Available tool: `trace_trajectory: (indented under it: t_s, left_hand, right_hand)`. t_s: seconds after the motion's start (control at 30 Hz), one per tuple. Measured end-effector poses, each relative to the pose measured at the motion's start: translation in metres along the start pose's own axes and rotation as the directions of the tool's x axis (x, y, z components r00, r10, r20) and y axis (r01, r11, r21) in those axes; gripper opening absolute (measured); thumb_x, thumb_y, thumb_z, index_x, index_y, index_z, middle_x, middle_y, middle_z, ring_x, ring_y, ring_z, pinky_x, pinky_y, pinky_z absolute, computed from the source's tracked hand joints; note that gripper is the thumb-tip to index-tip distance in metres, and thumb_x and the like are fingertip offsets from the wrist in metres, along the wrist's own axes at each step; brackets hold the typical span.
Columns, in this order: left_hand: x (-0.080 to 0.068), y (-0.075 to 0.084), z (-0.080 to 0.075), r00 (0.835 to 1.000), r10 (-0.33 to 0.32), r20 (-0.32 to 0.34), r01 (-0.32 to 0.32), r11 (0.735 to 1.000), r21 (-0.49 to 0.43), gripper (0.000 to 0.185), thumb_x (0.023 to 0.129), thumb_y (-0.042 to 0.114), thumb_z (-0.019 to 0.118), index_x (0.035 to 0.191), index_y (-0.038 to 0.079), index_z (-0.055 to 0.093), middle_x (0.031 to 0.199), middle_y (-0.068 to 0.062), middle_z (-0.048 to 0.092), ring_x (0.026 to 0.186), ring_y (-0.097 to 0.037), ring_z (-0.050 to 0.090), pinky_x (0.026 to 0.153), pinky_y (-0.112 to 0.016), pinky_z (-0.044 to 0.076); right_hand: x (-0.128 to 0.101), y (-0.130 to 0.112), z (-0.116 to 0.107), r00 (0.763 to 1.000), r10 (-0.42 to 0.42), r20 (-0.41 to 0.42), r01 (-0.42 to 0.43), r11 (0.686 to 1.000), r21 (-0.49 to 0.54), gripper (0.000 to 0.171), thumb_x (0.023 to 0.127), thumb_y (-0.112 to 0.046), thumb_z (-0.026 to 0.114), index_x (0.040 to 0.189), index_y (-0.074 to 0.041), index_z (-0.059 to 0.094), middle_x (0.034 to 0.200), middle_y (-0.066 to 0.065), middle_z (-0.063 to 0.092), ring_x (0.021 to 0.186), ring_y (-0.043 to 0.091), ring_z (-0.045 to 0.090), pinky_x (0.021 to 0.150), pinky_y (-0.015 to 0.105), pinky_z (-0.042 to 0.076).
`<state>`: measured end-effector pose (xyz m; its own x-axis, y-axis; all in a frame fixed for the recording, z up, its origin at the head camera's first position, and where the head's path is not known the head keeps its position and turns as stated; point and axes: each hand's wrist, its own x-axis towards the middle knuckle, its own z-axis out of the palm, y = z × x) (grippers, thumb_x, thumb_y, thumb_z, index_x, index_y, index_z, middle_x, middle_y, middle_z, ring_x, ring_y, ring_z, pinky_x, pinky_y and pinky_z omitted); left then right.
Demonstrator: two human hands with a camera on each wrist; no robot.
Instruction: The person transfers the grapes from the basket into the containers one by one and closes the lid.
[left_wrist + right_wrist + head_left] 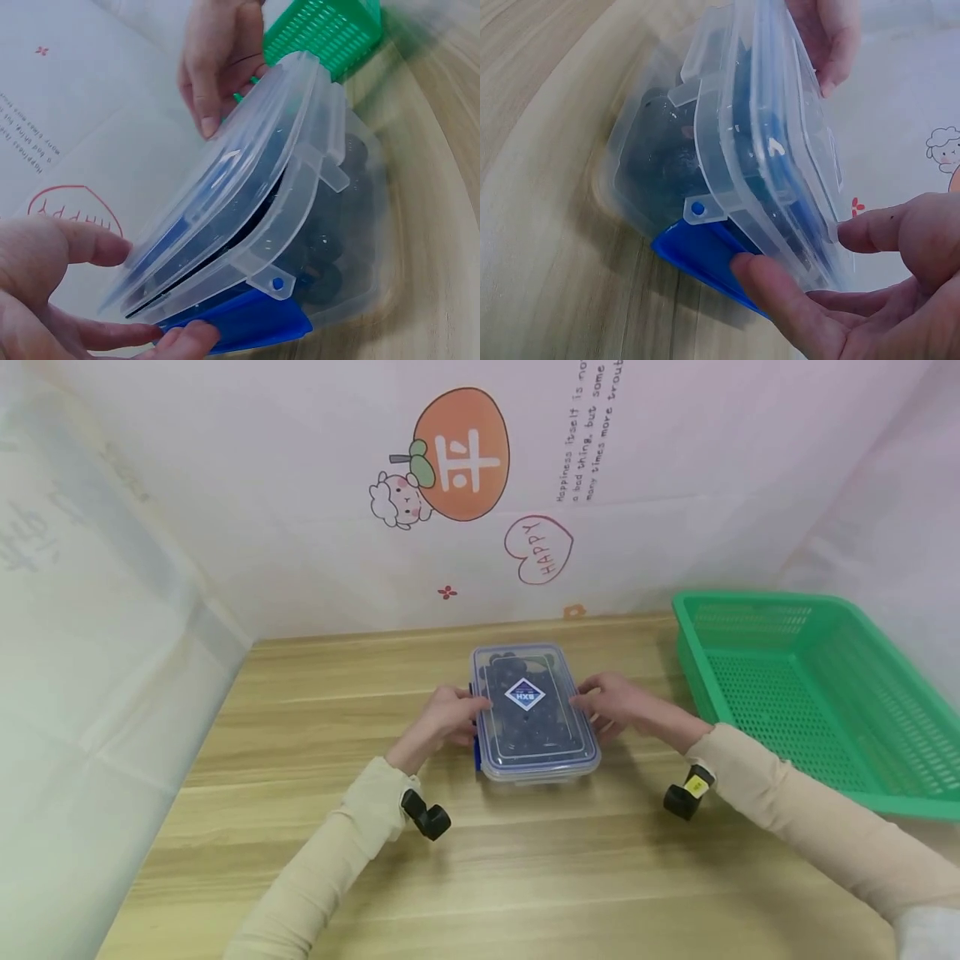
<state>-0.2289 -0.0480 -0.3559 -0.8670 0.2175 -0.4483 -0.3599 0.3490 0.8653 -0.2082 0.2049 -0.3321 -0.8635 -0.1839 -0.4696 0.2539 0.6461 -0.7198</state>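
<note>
Your left hand and right hand press loosely curled fingers against the two long sides of a clear lidded box at the middle of the wooden table. Its dark contents blur beyond telling. A green basket, cut off at the right, stands before the printed backdrop.

You have the lidded box sitting on the table straight ahead of you, near its middle. Your left hand is against the box's left side and your right hand against its right side. The basket stands on the table to the right, apart from the box, with the wall sheet behind both.
</note>
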Motion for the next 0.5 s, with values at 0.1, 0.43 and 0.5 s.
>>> trace_trajectory:
  t_s: [0.1,0.43,0.5]
  left_hand:
    - [0.0010,0.0011,0.0010,1.000,-0.005,-0.005,0.005,1.000,0.004,0.041,0.089,0.016,0.062,0.121,-0.007,0.055,0.109,-0.024,0.066,0.093,-0.033,0.069,0.075,-0.038,0.061]
    - [0.0057,0.0026,0.0049,1.000,0.001,-0.023,0.000,1.000,0.020,0.028,0.089,0.010,0.062,0.110,-0.008,0.059,0.102,-0.025,0.068,0.087,-0.035,0.071,0.072,-0.036,0.061]
    - [0.0074,0.0013,0.0069,1.000,0.004,-0.018,-0.004,1.000,0.011,0.027,0.090,0.008,0.060,0.110,-0.009,0.059,0.102,-0.026,0.068,0.088,-0.035,0.070,0.072,-0.036,0.061]
  right_hand:
    - [0.0017,-0.0012,-0.0001,1.000,0.017,0.003,-0.017,1.000,0.002,0.045,0.099,-0.017,0.045,0.132,0.013,0.037,0.104,0.025,0.060,0.084,0.026,0.069,0.070,0.039,0.061]
    - [0.0065,-0.0007,-0.0007,0.999,0.040,0.008,-0.040,0.999,-0.002,0.047,0.096,-0.022,0.053,0.128,0.009,0.038,0.106,0.025,0.062,0.081,0.024,0.069,0.072,0.041,0.061]
    - [0.0077,0.0002,-0.0016,0.999,0.048,0.011,-0.048,0.999,-0.003,0.046,0.097,-0.022,0.053,0.128,0.009,0.038,0.104,0.024,0.062,0.080,0.023,0.069,0.072,0.041,0.061]
